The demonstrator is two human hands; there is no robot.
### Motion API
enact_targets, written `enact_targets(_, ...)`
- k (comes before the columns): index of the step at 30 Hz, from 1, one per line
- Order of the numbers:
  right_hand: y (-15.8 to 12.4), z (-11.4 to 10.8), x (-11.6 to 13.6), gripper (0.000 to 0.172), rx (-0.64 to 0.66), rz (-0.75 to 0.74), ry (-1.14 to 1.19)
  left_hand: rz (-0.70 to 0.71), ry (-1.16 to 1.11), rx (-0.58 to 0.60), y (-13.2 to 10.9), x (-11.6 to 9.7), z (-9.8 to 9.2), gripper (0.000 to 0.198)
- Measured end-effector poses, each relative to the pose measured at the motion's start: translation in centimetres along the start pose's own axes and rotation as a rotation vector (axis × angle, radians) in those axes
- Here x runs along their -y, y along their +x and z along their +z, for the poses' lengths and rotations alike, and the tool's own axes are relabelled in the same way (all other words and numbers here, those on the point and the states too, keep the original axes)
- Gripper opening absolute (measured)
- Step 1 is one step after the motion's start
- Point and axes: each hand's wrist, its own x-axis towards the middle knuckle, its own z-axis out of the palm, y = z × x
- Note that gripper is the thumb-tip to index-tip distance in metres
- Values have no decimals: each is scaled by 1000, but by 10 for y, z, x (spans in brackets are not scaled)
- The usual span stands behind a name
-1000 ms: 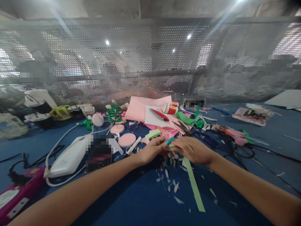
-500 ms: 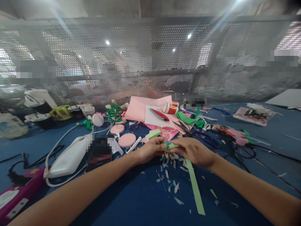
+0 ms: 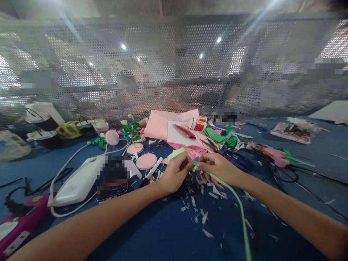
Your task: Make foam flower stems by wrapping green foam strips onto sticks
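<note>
My left hand (image 3: 174,174) and my right hand (image 3: 217,167) meet at the middle of the blue table (image 3: 152,232), fingertips pinched together on one end of a light green paper strip (image 3: 239,206). The strip trails from the pinch down to the lower right, turned on edge above the table. White and green paper scraps (image 3: 198,210) lie scattered just under the hands.
Behind the hands lie pink paper sheets (image 3: 163,125), pink discs (image 3: 146,161), a red-and-white glue bottle (image 3: 197,125), scissors (image 3: 212,146), a white marker (image 3: 153,168) and green curls (image 3: 132,130). A white charger with cables (image 3: 78,183) sits left. A perforated metal screen (image 3: 174,69) closes the far edge.
Both hands have lifted slightly and moved away from me. The green strip, which lay flat on the table, is now raised and twisted on edge, hanging from the pinch.
</note>
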Motion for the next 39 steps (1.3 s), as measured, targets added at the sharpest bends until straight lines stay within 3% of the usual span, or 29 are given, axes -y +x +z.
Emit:
enact_targets(7, -2, -22, -2, 36, 412, 151, 77, -50, -97, 144, 3, 7, 2, 21)
enact_targets(10, -4, -25, -3, 34, 509, 166, 104, -45, -74, 169, 3, 9, 2, 19)
enact_targets(15, -6, -20, 4, 22, 437, 133, 103, -31, -26, 149, 2, 6, 3, 20)
enact_targets(22, -3, -20, 1, 27, 299, 130, -62, 11, 123, 72, 2, 0, 2, 16)
enact_targets(28, 2, -17, -6, 36, 295, 61, -16, -34, 72, 114, 2, 3, 2, 17)
enact_targets(32, 3, -12, -7, 32, 334, 8, 46, -40, 115, 150, 1, 0, 2, 18)
enact_targets(39, 6, -11, -12, 30, 294, -27, 64, 9, 236, 100, 1, -5, 2, 18)
